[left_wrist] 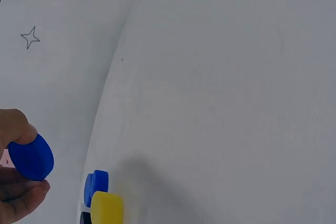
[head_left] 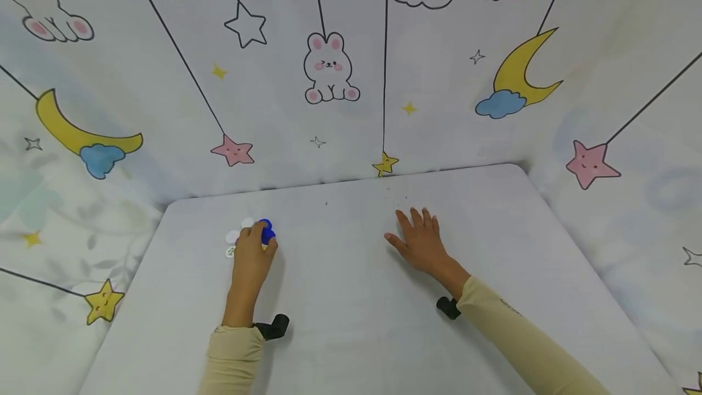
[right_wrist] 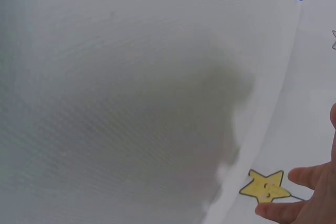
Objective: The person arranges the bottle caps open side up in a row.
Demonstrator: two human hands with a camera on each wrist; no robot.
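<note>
My left hand (head_left: 253, 252) is at the left of the table, pinching a blue disc (left_wrist: 31, 158) between thumb and fingers. In the left wrist view the disc is tilted, with one flat face showing. Under and beside this hand are other round pieces: another blue piece (left_wrist: 97, 188), a thick yellow disc (left_wrist: 107, 208), and white discs (head_left: 233, 236). One white disc (head_left: 230, 252) has a green mark and is partly covered by the hand. My right hand (head_left: 422, 245) is over the right side of the table, palm down, fingers spread, holding nothing.
The white table (head_left: 340, 297) ends at a back edge against a cloth wall (head_left: 285, 102) printed with stars, moons and rabbits. Each wrist carries a black camera mount (head_left: 274, 327). Similar printed cloth hangs at both sides.
</note>
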